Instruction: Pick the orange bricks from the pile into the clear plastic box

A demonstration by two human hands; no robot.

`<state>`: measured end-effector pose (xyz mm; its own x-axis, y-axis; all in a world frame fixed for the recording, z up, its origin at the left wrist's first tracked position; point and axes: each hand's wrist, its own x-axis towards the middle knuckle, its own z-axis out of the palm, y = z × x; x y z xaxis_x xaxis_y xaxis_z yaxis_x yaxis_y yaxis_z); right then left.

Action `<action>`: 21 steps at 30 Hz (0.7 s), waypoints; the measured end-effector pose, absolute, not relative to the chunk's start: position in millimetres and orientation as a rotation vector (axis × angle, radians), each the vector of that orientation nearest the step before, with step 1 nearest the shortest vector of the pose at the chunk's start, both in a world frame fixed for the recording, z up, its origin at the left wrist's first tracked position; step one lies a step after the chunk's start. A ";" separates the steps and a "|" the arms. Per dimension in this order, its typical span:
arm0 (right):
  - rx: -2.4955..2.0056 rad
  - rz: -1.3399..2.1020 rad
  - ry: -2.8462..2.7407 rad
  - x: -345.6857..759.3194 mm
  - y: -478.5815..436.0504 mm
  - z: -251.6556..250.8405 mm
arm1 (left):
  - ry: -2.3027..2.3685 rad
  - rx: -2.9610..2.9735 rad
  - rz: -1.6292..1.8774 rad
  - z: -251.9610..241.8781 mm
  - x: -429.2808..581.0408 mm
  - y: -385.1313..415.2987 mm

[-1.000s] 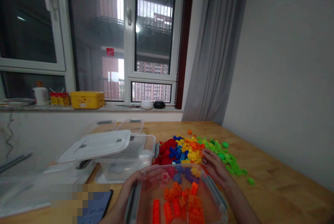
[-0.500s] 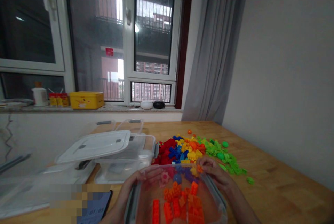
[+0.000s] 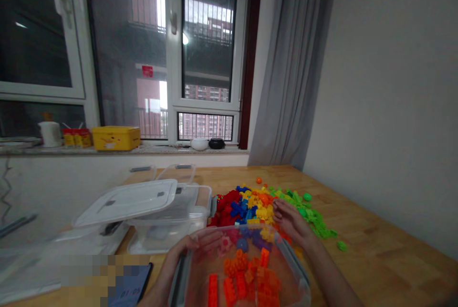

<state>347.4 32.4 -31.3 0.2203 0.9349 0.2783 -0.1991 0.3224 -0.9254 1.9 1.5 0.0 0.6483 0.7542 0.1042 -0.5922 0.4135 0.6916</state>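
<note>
Two bare hands of yours flank the clear rectangular plastic box with grey clips (image 3: 198, 273). Your left hand (image 3: 196, 241) touches its far left corner, fingers stretched along the wall; you cannot tell how firmly they hold. Your right hand (image 3: 291, 219) is just beyond its far right corner, fingers partly curled near the orange part of a heap of red, blue, yellow, orange and bright green plastic pieces (image 3: 263, 199); you cannot tell whether they pinch anything. Orange studded plastic blocks (image 3: 240, 284) lie inside the box. The heap sits beyond the box on the pale wooden tabletop (image 3: 379, 269). Left of the box are clear plastic containers (image 3: 166, 235), a whitish translucent plastic lid (image 3: 138, 202) and a dark flat phone (image 3: 130, 285).
</note>
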 end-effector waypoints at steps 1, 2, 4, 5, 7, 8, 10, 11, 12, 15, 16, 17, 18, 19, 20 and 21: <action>-1.033 0.821 -1.035 353.1 42.7 -29.4 | 0.236 0.766 0.858 -1.1 1.3 2.0; -1.130 0.723 -1.024 359.4 53.5 -27.9 | 0.240 0.767 0.864 -1.8 0.8 2.4; -1.270 0.588 -0.992 372.3 74.6 -26.8 | 0.255 0.782 0.864 -1.9 0.2 2.6; -1.335 0.524 -0.976 378.1 83.7 -27.7 | 0.258 0.788 0.865 -1.4 0.3 2.6; -1.476 0.381 -0.971 386.7 96.6 -32.8 | 0.242 0.791 0.862 -0.1 0.7 2.7; -1.543 0.311 -0.982 389.2 100.0 -36.8 | 0.228 0.787 0.857 0.2 0.9 3.0; -1.665 0.192 -1.027 391.4 101.0 -46.3 | 0.209 0.768 0.847 -0.3 0.9 4.2; -1.724 0.149 -1.054 391.7 99.3 -51.2 | 0.204 0.757 0.843 -1.2 0.7 5.0; -1.783 0.115 -1.081 392.0 96.6 -55.6 | 0.198 0.747 0.838 -2.2 0.3 5.6; -1.947 0.065 -1.161 394.4 87.5 -64.5 | 0.171 0.714 0.845 -3.7 -0.2 5.7; -1.989 0.058 -1.190 395.7 85.1 -66.0 | 0.165 0.712 0.843 -3.0 0.0 4.9; -2.023 0.053 -1.219 396.9 83.4 -67.1 | 0.164 0.712 0.841 -1.7 0.4 3.8; -2.050 0.049 -1.248 398.0 82.2 -68.0 | 0.165 0.715 0.842 0.0 1.0 2.5; -2.071 0.048 -1.274 398.7 81.6 -68.8 | 0.170 0.721 0.847 1.9 1.5 1.1; -2.087 0.048 -1.296 399.1 81.4 -69.6 | 0.176 0.727 0.852 3.8 2.0 -0.1; -2.100 0.049 -1.315 399.1 81.5 -70.5 | 0.184 0.732 0.855 5.3 2.4 -1.2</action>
<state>399.1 81.5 -70.5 0.4962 0.8160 0.2964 0.7914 -0.2848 -0.5408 2.4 -1.2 5.3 0.6576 0.7413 0.1340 -0.6209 0.4327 0.6537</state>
